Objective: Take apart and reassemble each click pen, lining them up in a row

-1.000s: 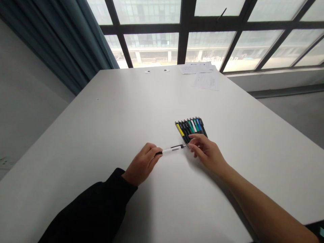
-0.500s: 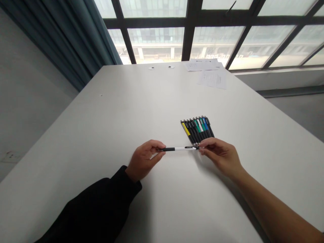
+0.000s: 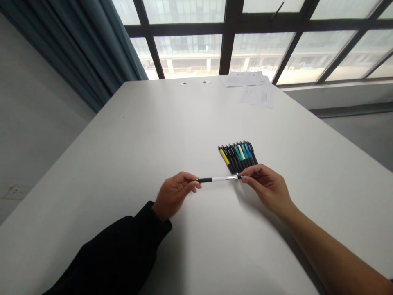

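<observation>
A white pen (image 3: 218, 178) with a black grip is stretched level between my two hands, above the table. My left hand (image 3: 176, 193) pinches its tip end. At the other end, my right hand (image 3: 267, 185) has thumb and fingers closed on the black clip end. Just behind the pen lies a row of pens (image 3: 238, 157), side by side and slanted; yellow, black, green, white and blue barrels show. The near ends of the row are partly hidden by the right hand and the held pen.
The white table (image 3: 147, 139) reaches to the window. Printed papers (image 3: 250, 92) lie at its far right, and two small cable holes sit near the far edge. A blue-grey curtain (image 3: 80, 53) hangs at the left.
The held pen has turned about its length, so its black clip no longer shows along the top. Both hands stay at its ends; the left fingers have shifted slightly.
</observation>
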`<state>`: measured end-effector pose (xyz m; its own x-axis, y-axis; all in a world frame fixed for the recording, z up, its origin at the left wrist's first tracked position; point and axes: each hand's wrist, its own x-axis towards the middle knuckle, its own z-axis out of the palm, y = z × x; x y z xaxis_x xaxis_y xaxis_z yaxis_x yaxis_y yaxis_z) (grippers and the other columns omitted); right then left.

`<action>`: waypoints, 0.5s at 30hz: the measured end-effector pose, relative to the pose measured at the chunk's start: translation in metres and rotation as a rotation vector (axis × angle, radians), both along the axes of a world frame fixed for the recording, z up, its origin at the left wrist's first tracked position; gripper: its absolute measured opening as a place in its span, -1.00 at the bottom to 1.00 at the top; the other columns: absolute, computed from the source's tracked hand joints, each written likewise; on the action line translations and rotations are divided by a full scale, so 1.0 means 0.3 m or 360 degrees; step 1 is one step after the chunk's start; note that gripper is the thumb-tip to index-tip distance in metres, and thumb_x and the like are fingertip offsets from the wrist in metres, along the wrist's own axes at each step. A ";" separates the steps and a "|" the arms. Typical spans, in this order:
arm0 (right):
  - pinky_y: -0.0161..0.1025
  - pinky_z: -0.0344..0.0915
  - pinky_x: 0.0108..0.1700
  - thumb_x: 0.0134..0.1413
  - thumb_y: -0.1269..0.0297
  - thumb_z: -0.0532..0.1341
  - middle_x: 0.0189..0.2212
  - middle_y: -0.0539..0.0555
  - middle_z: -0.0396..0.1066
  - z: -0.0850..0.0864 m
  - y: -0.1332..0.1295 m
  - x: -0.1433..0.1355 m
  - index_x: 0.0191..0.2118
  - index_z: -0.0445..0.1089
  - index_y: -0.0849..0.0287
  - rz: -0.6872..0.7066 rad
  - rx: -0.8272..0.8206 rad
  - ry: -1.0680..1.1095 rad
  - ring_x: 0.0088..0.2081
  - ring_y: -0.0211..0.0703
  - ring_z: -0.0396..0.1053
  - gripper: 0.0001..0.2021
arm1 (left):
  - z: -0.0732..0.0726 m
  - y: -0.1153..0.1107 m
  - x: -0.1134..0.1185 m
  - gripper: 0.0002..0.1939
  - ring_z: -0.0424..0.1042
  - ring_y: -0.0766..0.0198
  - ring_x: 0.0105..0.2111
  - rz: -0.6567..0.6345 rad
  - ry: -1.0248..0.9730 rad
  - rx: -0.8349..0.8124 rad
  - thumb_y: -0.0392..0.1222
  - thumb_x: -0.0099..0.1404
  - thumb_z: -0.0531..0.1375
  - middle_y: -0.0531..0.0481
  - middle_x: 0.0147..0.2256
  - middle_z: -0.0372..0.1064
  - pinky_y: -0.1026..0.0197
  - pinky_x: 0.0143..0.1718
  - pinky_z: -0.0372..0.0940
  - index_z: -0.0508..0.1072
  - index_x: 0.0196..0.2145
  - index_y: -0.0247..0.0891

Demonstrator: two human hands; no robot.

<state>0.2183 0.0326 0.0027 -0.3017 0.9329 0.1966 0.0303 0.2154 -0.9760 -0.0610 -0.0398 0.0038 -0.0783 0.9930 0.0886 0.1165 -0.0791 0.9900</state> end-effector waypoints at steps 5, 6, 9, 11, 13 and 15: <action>-0.26 0.36 -0.26 0.18 0.25 0.36 -0.32 0.05 0.51 0.002 0.001 0.002 -0.24 0.46 0.15 -0.0003 0.0061 -0.0126 -0.32 -0.20 0.43 -0.88 | 0.009 0.002 -0.002 -0.74 0.47 0.34 -0.51 -0.0060 0.0134 0.0011 -0.04 0.35 0.27 -0.05 -0.45 0.57 0.29 -0.43 0.40 0.50 -0.35 -0.31; -0.26 0.35 -0.28 0.20 0.24 0.34 -0.34 0.05 0.49 0.004 0.000 0.001 -0.24 0.45 0.15 0.0000 0.0080 -0.0144 -0.33 -0.20 0.42 -0.88 | 0.009 0.002 -0.003 -0.71 0.47 0.34 -0.51 -0.0070 0.0149 0.0002 -0.02 0.36 0.26 -0.05 -0.45 0.56 0.30 -0.44 0.40 0.50 -0.36 -0.32; -0.28 0.32 -0.32 0.25 0.24 0.30 -0.40 0.02 0.44 0.012 -0.007 -0.004 -0.25 0.42 0.15 0.0013 0.0135 -0.0166 -0.37 -0.22 0.39 -0.89 | 0.010 0.000 -0.003 -0.60 0.44 0.36 -0.56 -0.0157 0.0182 -0.0056 0.07 0.40 0.19 -0.08 -0.48 0.55 0.31 -0.48 0.38 0.51 -0.39 -0.34; -0.29 0.32 -0.32 0.27 0.24 0.28 -0.41 0.01 0.42 0.017 -0.012 -0.007 -0.24 0.40 0.14 0.0002 0.0166 -0.0162 -0.38 -0.23 0.38 -0.90 | 0.011 -0.002 -0.002 -0.50 0.42 0.37 -0.59 -0.0254 0.0191 -0.0119 0.15 0.42 0.13 -0.09 -0.52 0.53 0.31 -0.51 0.36 0.52 -0.43 -0.35; -0.29 0.32 -0.31 0.30 0.24 0.26 -0.41 0.01 0.41 0.019 -0.016 -0.007 -0.22 0.38 0.14 -0.0013 0.0186 -0.0163 -0.38 -0.23 0.38 -0.90 | 0.011 -0.006 0.000 -0.42 0.40 0.37 -0.63 -0.0355 0.0183 -0.0208 0.21 0.41 0.10 -0.08 -0.57 0.49 0.32 -0.56 0.33 0.50 -0.48 -0.35; -0.28 0.32 -0.30 0.31 0.24 0.25 -0.40 0.01 0.40 0.018 -0.017 -0.007 -0.20 0.37 0.13 -0.0014 0.0200 -0.0174 -0.37 -0.22 0.38 -0.90 | 0.009 -0.009 0.000 -0.39 0.38 0.36 -0.67 -0.0458 0.0143 -0.0353 0.27 0.38 0.11 -0.05 -0.62 0.43 0.33 -0.61 0.30 0.46 -0.53 -0.35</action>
